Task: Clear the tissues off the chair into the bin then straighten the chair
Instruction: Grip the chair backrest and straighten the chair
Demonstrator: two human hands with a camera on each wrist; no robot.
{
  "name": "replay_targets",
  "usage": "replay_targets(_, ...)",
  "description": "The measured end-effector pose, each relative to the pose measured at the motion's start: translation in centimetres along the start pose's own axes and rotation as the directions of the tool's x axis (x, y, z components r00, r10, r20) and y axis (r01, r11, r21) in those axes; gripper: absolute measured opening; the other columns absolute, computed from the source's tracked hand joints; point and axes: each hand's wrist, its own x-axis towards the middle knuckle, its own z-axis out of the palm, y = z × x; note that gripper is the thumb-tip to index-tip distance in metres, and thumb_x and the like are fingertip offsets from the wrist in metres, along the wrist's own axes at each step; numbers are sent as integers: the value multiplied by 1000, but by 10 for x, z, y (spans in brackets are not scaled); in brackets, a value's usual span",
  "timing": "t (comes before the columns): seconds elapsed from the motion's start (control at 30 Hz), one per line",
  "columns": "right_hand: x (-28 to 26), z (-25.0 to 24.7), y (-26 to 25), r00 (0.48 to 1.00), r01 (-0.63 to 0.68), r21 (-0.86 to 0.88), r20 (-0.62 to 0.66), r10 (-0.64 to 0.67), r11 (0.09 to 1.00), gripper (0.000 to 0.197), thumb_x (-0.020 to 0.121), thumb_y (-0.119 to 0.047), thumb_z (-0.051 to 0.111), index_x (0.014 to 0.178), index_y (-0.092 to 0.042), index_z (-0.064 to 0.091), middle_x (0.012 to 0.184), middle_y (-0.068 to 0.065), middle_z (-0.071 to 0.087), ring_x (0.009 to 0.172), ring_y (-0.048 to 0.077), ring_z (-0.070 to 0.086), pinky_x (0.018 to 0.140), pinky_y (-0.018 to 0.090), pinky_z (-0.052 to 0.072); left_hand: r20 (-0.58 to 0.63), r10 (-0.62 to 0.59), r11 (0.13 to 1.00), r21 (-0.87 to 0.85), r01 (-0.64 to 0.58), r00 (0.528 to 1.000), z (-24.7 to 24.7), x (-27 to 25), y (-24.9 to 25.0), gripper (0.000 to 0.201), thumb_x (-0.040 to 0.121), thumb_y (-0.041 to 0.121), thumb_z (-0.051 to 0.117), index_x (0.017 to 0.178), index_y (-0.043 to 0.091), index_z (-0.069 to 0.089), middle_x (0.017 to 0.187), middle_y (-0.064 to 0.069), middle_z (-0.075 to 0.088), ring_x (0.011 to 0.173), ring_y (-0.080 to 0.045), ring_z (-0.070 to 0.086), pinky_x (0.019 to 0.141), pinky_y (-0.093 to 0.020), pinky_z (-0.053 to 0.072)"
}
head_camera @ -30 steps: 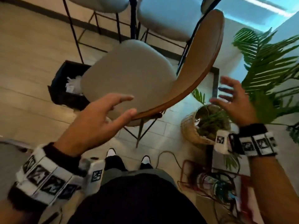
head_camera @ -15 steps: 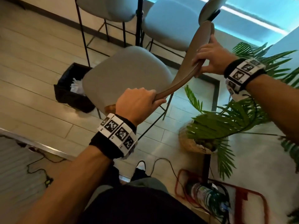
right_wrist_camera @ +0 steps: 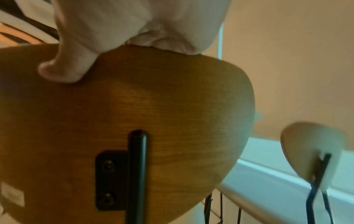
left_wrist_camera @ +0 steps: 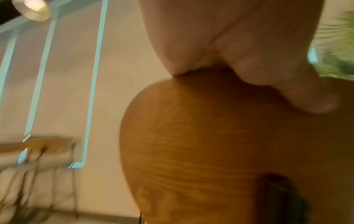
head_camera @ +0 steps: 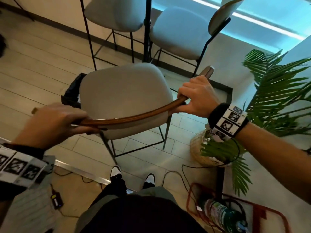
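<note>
A chair (head_camera: 124, 95) with a pale padded seat and a curved wooden backrest (head_camera: 134, 117) stands right in front of me. My left hand (head_camera: 55, 121) grips the backrest's left end and my right hand (head_camera: 196, 96) grips its right end. The wrist views show each thumb pressed on the backrest's wooden rear face (left_wrist_camera: 220, 151) (right_wrist_camera: 153, 113). A black bin (head_camera: 71, 91) sits on the floor behind the seat's left side, mostly hidden by it. No tissues show on the seat.
Two more pale chairs (head_camera: 114, 12) (head_camera: 181, 31) stand beyond, against the wall. A potted palm (head_camera: 272, 98) in a woven basket (head_camera: 203, 152) is close on the right. Cables (head_camera: 176, 175), a charger (head_camera: 56, 200) and a fire extinguisher (head_camera: 225, 216) lie near my feet.
Both hands came from open in the air to gripping the backrest. The chair has turned so its backrest faces me squarely, and now covers most of the bin.
</note>
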Motion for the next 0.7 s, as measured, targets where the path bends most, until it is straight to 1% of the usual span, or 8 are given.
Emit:
replay_targets(0.03, 5, 1, -4, 999, -25, -14, -27, 24, 1000, 51, 71, -73, 53, 75, -23, 57, 70, -4, 56, 72, 17, 50, 82, 39, 40, -35, -12, 998, 55, 14, 999, 1, -1, 0, 43, 81, 59, 47, 92, 22, 66, 74, 0, 70, 64, -20, 62, 67, -40, 49)
replay_targets(0.07, 9, 3, -7, 998, -41, -25, -55, 40, 999, 54, 70, -75, 52, 73, -22, 56, 69, -5, 52, 70, 16, 47, 81, 38, 39, -72, -35, 993, 106, 43, 997, 5, 0, 6, 33, 80, 51, 55, 92, 22, 64, 78, -1, 70, 69, -22, 63, 73, -43, 45)
replay_targets(0.1, 10, 6, -10, 996, -49, -25, -72, 47, 999, 55, 69, -76, 50, 71, -21, 56, 68, -5, 51, 68, 16, 45, 80, 36, 37, -105, -68, 987, 136, 82, 992, 11, 2, 14, 30, 79, 49, 55, 91, 23, 62, 79, 0, 70, 72, -23, 63, 76, -43, 42)
replay_targets(0.2, 10, 15, -16, 992, -62, -2, -112, 61, 998, 56, 69, -77, 49, 69, -21, 55, 67, -1, 57, 67, 16, 45, 79, 36, 37, -152, -141, 966, 196, 170, 978, 17, 6, 23, 33, 81, 54, 45, 84, 24, 59, 76, 1, 68, 70, -23, 60, 74, -41, 36)
replay_targets(0.37, 3, 26, -41, 974, -119, -9, -194, 115, 993, 63, 72, -80, 41, 65, -19, 54, 64, 1, 59, 65, 18, 48, 75, 35, 36, -260, -222, 953, 146, 265, 940, 20, -7, -2, 35, 80, 54, 54, 80, 19, 59, 75, -3, 65, 72, -26, 57, 77, -41, 30)
replay_targets(0.47, 8, 28, -53, 955, -196, -12, -230, 188, 981, 66, 72, -81, 37, 64, -18, 54, 64, 1, 60, 66, 20, 49, 76, 35, 35, -274, -221, 959, 114, 260, 936, 19, 5, -19, 34, 79, 51, 55, 80, 18, 58, 79, -4, 63, 78, -26, 54, 82, -40, 28)
replay_targets(0.57, 16, 27, -62, 937, -277, 11, -217, 273, 961, 68, 71, -83, 35, 65, -19, 55, 67, -1, 60, 69, 18, 49, 79, 34, 33, -274, -194, 972, 77, 223, 942, 13, 17, -40, 28, 78, 45, 52, 81, 18, 58, 82, -4, 64, 83, -26, 53, 83, -36, 24)
replay_targets(0.7, 26, 35, -101, 901, -366, 34, -239, 363, 930, 65, 69, -82, 41, 62, -19, 53, 63, -1, 58, 65, 18, 48, 75, 33, 33, -223, -96, 989, 85, 118, 970, 2, 15, -84, 35, 74, 50, 51, 79, 16, 60, 80, -5, 64, 82, -28, 54, 82, -32, 18)
